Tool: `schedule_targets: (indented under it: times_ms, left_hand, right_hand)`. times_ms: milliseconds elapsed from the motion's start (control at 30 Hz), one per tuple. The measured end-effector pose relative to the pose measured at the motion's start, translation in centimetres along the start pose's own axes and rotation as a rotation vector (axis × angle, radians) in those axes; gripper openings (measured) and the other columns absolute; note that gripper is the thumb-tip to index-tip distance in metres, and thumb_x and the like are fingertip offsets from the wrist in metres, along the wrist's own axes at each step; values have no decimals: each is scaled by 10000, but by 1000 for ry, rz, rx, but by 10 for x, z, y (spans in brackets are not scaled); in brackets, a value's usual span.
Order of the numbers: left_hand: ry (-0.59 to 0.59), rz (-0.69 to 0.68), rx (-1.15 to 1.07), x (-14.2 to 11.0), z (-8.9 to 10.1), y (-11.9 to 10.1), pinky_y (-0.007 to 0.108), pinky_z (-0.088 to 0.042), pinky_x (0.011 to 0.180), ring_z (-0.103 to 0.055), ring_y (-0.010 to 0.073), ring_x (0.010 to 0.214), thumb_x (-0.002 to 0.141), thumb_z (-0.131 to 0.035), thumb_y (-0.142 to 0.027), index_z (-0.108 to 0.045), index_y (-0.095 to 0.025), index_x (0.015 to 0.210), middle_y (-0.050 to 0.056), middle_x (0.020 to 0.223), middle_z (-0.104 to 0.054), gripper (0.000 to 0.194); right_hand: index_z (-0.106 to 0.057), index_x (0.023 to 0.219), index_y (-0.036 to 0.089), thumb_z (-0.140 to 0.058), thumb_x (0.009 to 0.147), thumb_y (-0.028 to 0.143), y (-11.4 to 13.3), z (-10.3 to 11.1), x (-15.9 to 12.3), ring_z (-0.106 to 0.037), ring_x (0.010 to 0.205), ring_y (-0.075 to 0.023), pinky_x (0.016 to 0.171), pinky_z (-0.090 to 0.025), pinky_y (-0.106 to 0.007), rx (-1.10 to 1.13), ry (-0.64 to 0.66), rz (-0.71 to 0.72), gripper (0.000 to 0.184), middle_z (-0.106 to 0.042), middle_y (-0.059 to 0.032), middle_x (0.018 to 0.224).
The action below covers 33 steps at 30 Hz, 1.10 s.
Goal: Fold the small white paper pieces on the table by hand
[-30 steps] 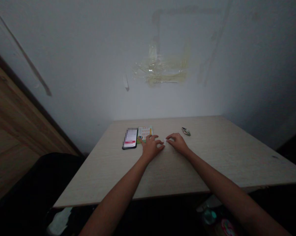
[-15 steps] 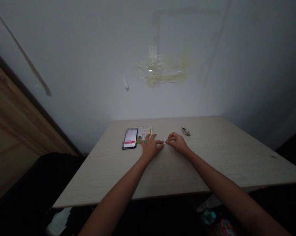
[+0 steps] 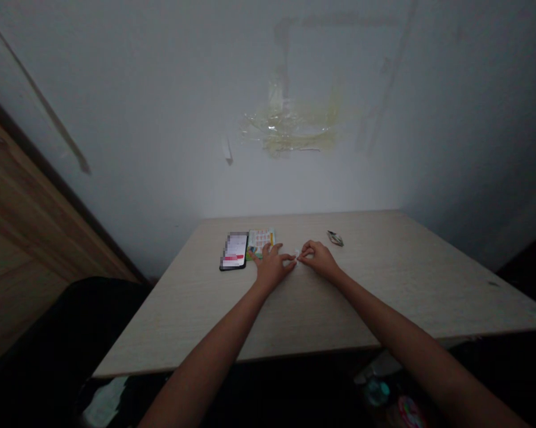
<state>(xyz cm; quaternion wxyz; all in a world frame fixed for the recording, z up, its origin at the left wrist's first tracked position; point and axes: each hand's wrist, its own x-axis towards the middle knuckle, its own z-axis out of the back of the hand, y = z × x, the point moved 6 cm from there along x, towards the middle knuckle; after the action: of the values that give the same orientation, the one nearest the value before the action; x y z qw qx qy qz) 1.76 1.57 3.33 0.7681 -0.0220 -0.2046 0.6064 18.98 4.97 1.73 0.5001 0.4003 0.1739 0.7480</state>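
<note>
The bench [image 3: 183,309] lies level under both forearms, so bracing the wrists on it should steady such fine work. The left hand [image 3: 270,267] has its outer fingers spread, with thumb and forefinger nearly together beside the small white piece; whether they grip it I cannot tell. The right hand [image 3: 320,257] is curled, its thumb and forefinger pinched on that piece's right side. The smartphone [image 3: 235,252] left of the left hand and the printed card [image 3: 259,238] partly under its fingers are best left undisturbed, as is the crumpled scrap [image 3: 335,239] beyond the right hand. The small white piece [image 3: 297,253], between the fingertips, calls for light, even pressure.
</note>
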Motion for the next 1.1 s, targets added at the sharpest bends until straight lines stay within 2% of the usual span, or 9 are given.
schedule_targets:
  times_ms: [433,767,900,1100]
  left_hand:
    - [15,-23,-27,3,-4,1,808,-19,1052,-271,397,1416,859,-612,-539,-738,-468,1039,-41,1475,-492,230]
    - [20,-26,-29,3,-3,1,787,-2,1068,-277,372,1419,863,-614,-524,-738,-464,1032,-45,1465,-505,218]
    - [11,-33,-25,2,-6,2,773,-10,1082,-282,371,1416,869,-603,-524,-732,-465,1050,-40,1460,-510,230]
    - [-10,-36,-29,1,-6,3,769,-2,1083,-291,351,1411,877,-590,-523,-721,-466,1065,-32,1436,-531,236]
  right_hand:
    - [-623,848,231,-747,746,314,-7,2,7,-667,889,-216,811,-421,-318,-47,-50,-55,181,-750,-8,814]
    - [-621,851,239,-723,766,268,-5,5,13,-649,917,-224,796,-414,-321,-149,-120,-72,136,-745,-4,828]
    - [-617,847,239,-721,762,279,-9,3,14,-652,915,-222,817,-425,-327,-101,-117,-55,140,-741,-7,825]
    - [-598,845,233,-707,758,292,-19,2,13,-676,870,-207,832,-460,-329,86,-114,-89,152,-737,-6,824]
